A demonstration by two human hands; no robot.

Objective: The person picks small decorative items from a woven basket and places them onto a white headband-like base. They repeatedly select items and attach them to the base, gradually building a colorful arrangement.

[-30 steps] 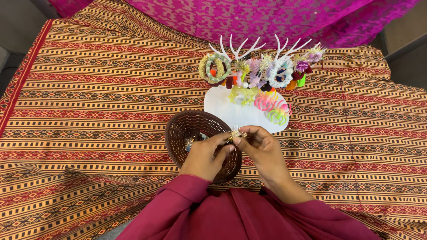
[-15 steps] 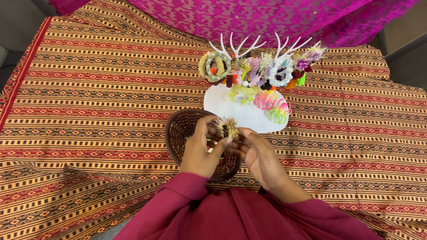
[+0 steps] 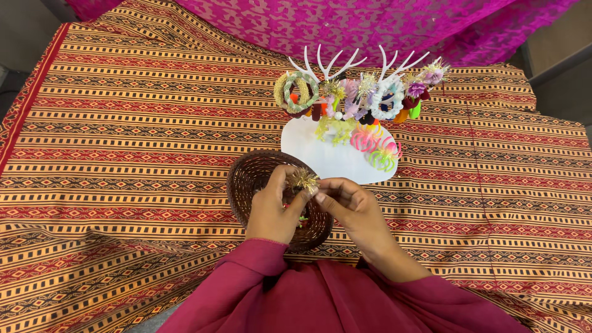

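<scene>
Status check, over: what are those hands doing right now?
Left hand and right hand pinch one gold tinsel hair tie. Held above brown woven basket. Nothing blocking.

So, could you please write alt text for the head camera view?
Both hands, left hand and right hand, pinch a small spiky gold tinsel hair tie above a round dark brown woven basket. Beyond stands a white antler-shaped stand hung with colourful hair ties, on an orange striped patterned cloth.

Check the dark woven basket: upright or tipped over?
Upright. The basket sits on the striped cloth with its open mouth facing up, under the left hand; contents mostly hidden.
</scene>
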